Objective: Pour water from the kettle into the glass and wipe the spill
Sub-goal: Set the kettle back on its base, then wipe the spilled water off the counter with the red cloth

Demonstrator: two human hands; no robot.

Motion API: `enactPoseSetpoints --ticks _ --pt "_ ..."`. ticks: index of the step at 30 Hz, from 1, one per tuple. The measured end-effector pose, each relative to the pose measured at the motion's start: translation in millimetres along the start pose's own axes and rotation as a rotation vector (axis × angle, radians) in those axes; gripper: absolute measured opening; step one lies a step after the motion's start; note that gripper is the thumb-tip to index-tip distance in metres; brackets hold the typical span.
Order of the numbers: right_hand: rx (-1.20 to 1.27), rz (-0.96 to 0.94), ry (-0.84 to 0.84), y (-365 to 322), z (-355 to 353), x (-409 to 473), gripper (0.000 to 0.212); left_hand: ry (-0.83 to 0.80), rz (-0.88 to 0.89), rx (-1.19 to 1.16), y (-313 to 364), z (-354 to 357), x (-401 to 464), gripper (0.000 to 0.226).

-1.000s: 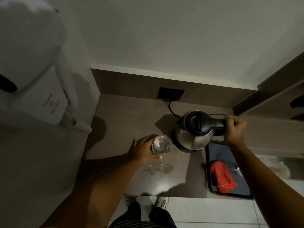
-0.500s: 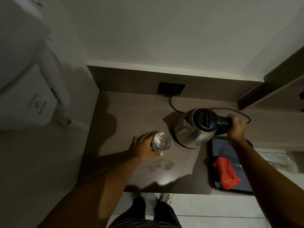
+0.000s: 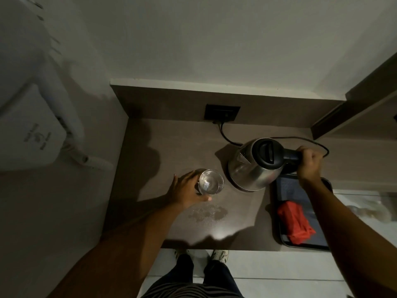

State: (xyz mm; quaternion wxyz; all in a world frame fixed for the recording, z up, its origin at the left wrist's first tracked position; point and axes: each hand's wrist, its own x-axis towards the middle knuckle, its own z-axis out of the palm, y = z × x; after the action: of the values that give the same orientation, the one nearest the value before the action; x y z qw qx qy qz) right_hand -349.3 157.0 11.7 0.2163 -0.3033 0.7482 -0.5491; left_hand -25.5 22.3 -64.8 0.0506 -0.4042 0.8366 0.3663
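A steel kettle (image 3: 251, 171) with a black lid stands on the brown counter (image 3: 171, 143), and my right hand (image 3: 308, 163) grips its black handle. Left of it stands a clear glass (image 3: 211, 184) with water in it; my left hand (image 3: 184, 190) wraps around its left side. A small puddle of spilled water (image 3: 207, 212) lies on the counter just in front of the glass. A red cloth (image 3: 295, 222) rests crumpled on a dark tray (image 3: 287, 190) at the right, partly under my right forearm.
The kettle's black cord (image 3: 225, 134) runs to a dark wall socket (image 3: 222, 112) at the back. A white wall-mounted appliance (image 3: 28, 130) hangs at the left. A wooden shelf unit (image 3: 354, 108) closes the right side. My feet stand below the counter's front edge.
The kettle has shifted slightly right and back and sits upright. My left hand stays around the glass. The camera has tilted a little.
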Motion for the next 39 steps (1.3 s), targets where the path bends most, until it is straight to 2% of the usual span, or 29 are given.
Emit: enactPoseSetpoints --ticks 3,5,9,11,12,14,16,20,23,26,29,31,34,36,39 --pt "-0.049 0.011 -0.01 1.8 -4.0 -0.2 0.036 0.012 0.008 -0.004 -3.5 2.8 1.9 0.098" --pt "-0.08 0.047 0.034 2.8 -3.4 -4.3 0.046 0.015 0.013 -0.002 -6.5 4.9 3.2 0.098" --pt "-0.139 0.13 0.356 17.1 -0.2 -42.4 0.068 0.013 0.002 0.013 -8.0 10.1 4.6 0.1" --pt "-0.28 0.251 0.424 38.1 3.9 -82.3 0.073 0.006 0.017 -0.005 -9.2 11.8 3.4 0.1" --pt "-0.438 0.308 0.367 51.8 7.3 -103.2 0.075 0.002 0.033 -0.022 -10.8 11.8 2.0 0.101" --pt "-0.781 0.377 0.132 77.5 12.0 -141.1 0.075 -0.001 0.067 -0.061 -17.2 11.2 -2.2 0.102" --pt "-0.908 0.421 0.024 95.8 9.8 -160.0 0.076 0.026 0.073 -0.088 -26.1 11.6 -7.6 0.099" --pt "-0.872 0.51 0.101 102.6 13.8 -158.2 0.079 0.058 0.03 -0.067 -46.2 14.8 -19.2 0.087" --pt "-0.884 0.564 0.153 100.0 17.6 -158.4 0.067 0.062 0.061 0.021 -62.7 17.3 -29.9 0.08" --pt "-0.867 0.517 0.214 96.7 5.1 -157.2 0.049 0.105 0.08 0.146 -79.1 16.8 -44.4 0.075" --pt "-0.771 0.347 0.251 85.4 5.1 -163.3 0.042 0.116 0.086 0.298 -95.3 15.4 -59.1 0.078" --pt "-0.699 0.209 0.187 71.2 22.9 -173.7 0.052 0.105 0.094 0.399 -104.7 16.0 -66.4 0.08" --pt "-0.667 0.106 0.027 59.2 63.8 -186.8 0.054 0.12 0.101 0.493 -111.4 19.6 -69.8 0.076" --pt "-0.756 0.086 -0.059 60.4 90.3 -191.5 0.059 0.154 0.107 0.498 -113.4 22.9 -70.0 0.073" --pt "-0.929 0.164 -0.072 70.2 113.7 -196.4 0.069 0.177 0.105 0.466 -117.1 24.9 -68.6 0.068"
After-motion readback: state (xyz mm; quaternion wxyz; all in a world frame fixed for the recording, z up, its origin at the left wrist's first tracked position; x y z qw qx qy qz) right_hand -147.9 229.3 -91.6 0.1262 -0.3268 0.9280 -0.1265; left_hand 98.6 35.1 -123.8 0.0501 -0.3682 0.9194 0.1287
